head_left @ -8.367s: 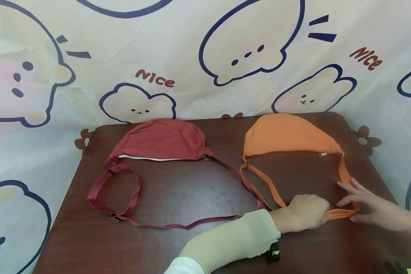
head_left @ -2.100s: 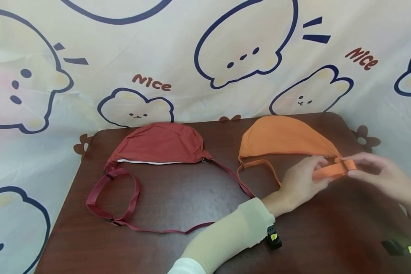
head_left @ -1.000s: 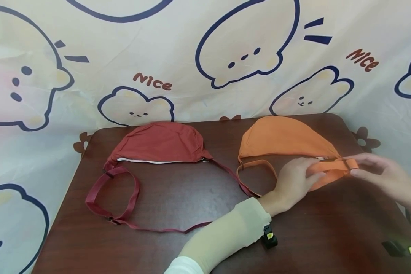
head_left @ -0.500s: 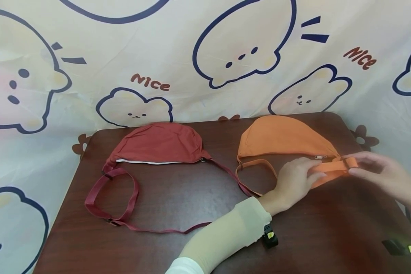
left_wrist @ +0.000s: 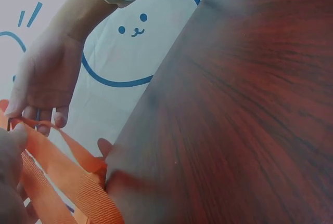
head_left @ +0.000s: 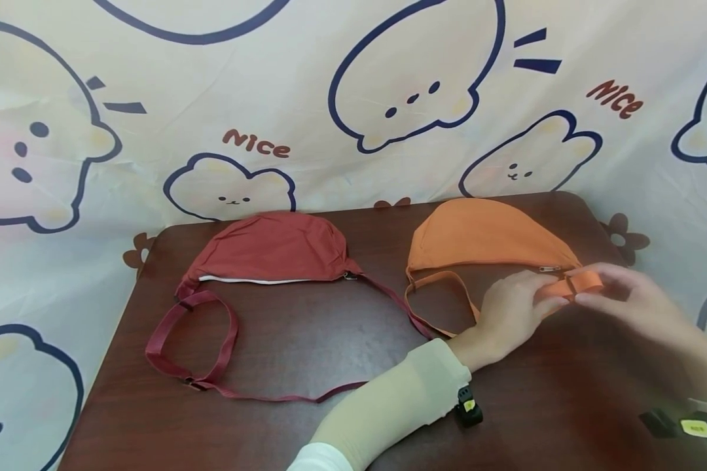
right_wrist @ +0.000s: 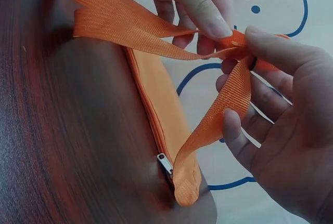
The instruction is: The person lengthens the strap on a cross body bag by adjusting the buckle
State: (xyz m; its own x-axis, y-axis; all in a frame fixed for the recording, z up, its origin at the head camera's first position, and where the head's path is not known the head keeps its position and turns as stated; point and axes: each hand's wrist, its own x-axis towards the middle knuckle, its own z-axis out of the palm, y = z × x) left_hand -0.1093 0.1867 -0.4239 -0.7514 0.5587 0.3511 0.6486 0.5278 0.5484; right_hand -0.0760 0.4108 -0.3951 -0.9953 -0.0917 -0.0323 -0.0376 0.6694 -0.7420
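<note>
An orange waist bag lies at the right of the table, its zipper pull at the strap end. Both hands hold its orange strap close in front of the bag's right end. My left hand pinches the strap between thumb and fingers. Facing it, my right hand pinches the strap beside a dark slider buckle, with a short loop of strap standing out there. In the right wrist view the two thumbs nearly meet, and strap lengths hang from the pinch.
A red waist bag lies at the left of the brown table. Its dark red strap loops toward the front and runs under my left forearm. Behind the table hangs a cartoon-printed cloth.
Earlier the orange strap stretched toward the table's front right; now it is gathered up near the bag's end. Over the last half second my right hand has moved left, nearer my left hand.
</note>
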